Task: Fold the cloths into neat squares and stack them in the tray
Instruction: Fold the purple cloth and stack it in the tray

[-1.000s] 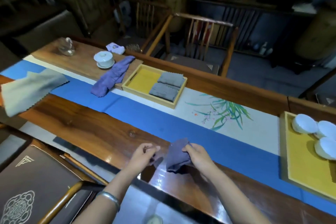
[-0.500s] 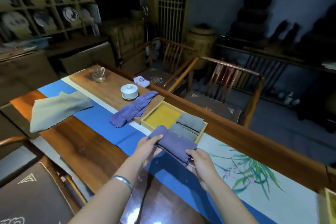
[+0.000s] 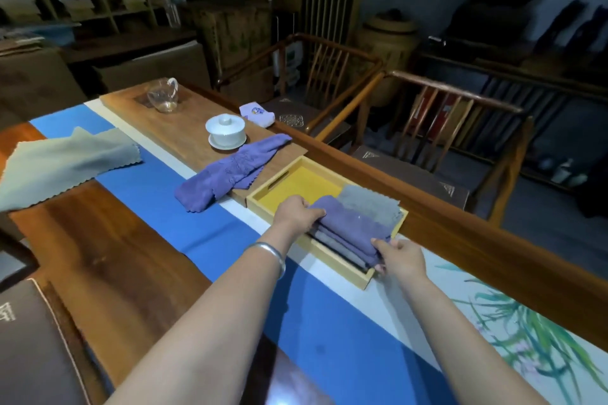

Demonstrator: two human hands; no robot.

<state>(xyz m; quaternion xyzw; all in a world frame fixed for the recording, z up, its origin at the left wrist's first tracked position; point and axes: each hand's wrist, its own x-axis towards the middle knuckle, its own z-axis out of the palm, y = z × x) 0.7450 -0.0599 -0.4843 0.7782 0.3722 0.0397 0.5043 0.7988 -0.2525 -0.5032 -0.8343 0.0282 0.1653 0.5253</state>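
Observation:
A folded purple cloth (image 3: 352, 227) lies on top of a folded grey cloth (image 3: 332, 245) in the near right part of the yellow wooden tray (image 3: 296, 184). My left hand (image 3: 297, 215) grips the purple cloth's left end. My right hand (image 3: 399, 260) pinches its near right corner at the tray's rim. A second folded grey cloth (image 3: 368, 204) lies behind it in the tray. An unfolded purple cloth (image 3: 230, 171) lies bunched left of the tray. A flat grey-green cloth (image 3: 65, 164) lies at the table's far left.
A white lidded cup (image 3: 226, 131) and a glass pitcher (image 3: 163, 96) stand on a wooden board (image 3: 184, 122) behind the purple cloth. A small white-purple packet (image 3: 256, 114) lies near the table's far edge. Wooden chairs (image 3: 444, 128) stand beyond the table.
Both hands carried the folded purple cloth from the table's near edge forward into the tray and laid it on the grey cloth. The view has swung left.

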